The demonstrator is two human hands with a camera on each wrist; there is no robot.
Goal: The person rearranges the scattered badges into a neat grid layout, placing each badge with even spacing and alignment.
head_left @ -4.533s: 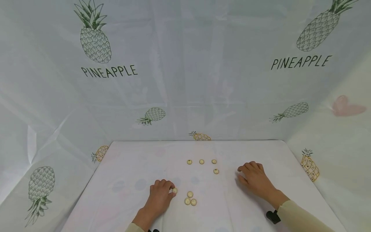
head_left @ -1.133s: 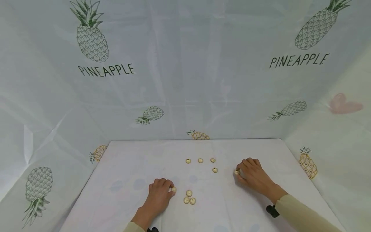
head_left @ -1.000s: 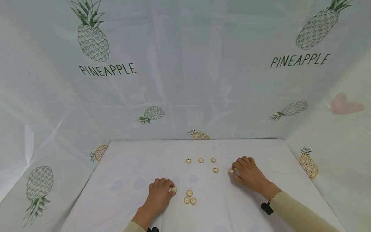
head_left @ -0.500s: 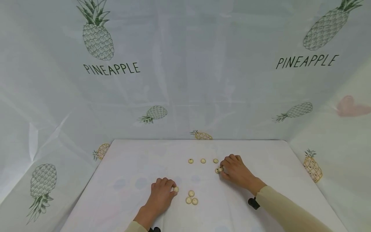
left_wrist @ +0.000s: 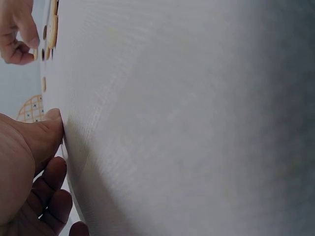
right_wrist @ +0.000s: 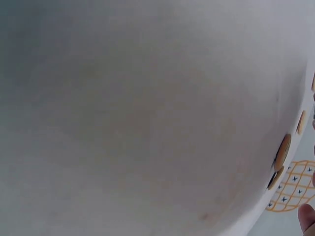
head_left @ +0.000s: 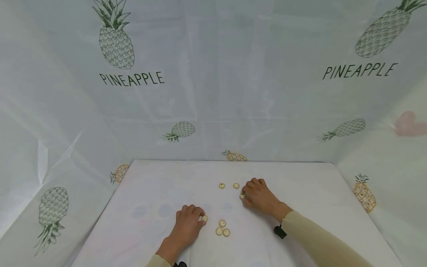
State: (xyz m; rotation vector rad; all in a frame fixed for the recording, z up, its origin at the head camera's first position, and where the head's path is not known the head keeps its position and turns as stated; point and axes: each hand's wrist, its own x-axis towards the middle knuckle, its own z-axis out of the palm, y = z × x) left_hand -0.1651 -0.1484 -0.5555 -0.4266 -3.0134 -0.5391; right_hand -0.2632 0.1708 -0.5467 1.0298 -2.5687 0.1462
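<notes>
My left hand rests on the white tabletop left of centre. Thumb and index finger hold a small pale wooden button at its edge; the left wrist view hides it. Beside it, three more buttons lie in a close cluster. My right hand reaches in low from the right, fingers curled. Between its thumb and index finger sits another button with a dark centre. Two buttons lie in a row toward the back, just left of this hand, which covers the spot beyond them.
White cloth printed with pineapples hangs behind and beside the table. Black wrist straps show under the sleeves. In the right wrist view, several buttons appear edge-on near the right side.
A button came into my right fingers, and that hand carried it leftward to the back buttons. Two buttons there are now covered by the hand. My left hand has stayed in place.
</notes>
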